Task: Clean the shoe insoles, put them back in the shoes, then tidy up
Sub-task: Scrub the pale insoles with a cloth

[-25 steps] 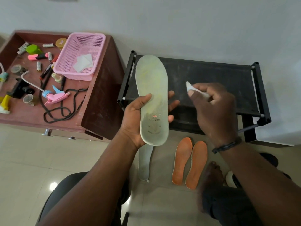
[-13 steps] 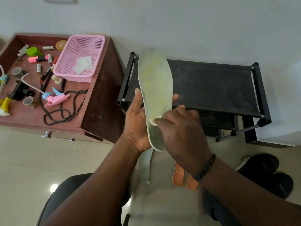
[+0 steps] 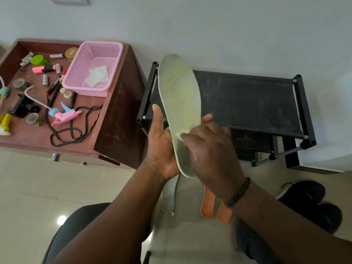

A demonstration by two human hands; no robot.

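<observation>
1. The pale insole [image 3: 180, 111] stood nearly upright in the middle of the scene, its toe end reaching up past the far left corner of the black shoe rack [image 3: 247, 103] and its heel end low, above the floor. There was open air to its left, between it and the brown cabinet [image 3: 118, 134].
2. On the tiled floor [image 3: 28, 197] below it lay another pale insole [image 3: 168, 197], and just right of that a pair of orange insoles [image 3: 208, 204], side by side. Black shoes [image 3: 308, 199] sat on the floor at the near right, well apart from the held insole.
3. The left hand [image 3: 162, 145] held the insole from behind and from the left edge: thumb raised straight along that edge, fingertips showing past the right edge, palm cupped under the heel part.
4. The right hand [image 3: 211, 149] had its fingers curled on a small white wipe [image 3: 182, 134] and pressed it against the insole's face near the lower half. A dark bracelet [image 3: 238, 193] circled that wrist.
5. The cabinet top at the left carried a pink basket [image 3: 106, 54] with white wipes [image 3: 97, 76] inside, a pink spray head [image 3: 64, 116] with a white tube, a black cord [image 3: 76, 130], markers, batteries and small pots.
6. A plain pale wall [image 3: 228, 31] ran behind the cabinet and the rack.
</observation>
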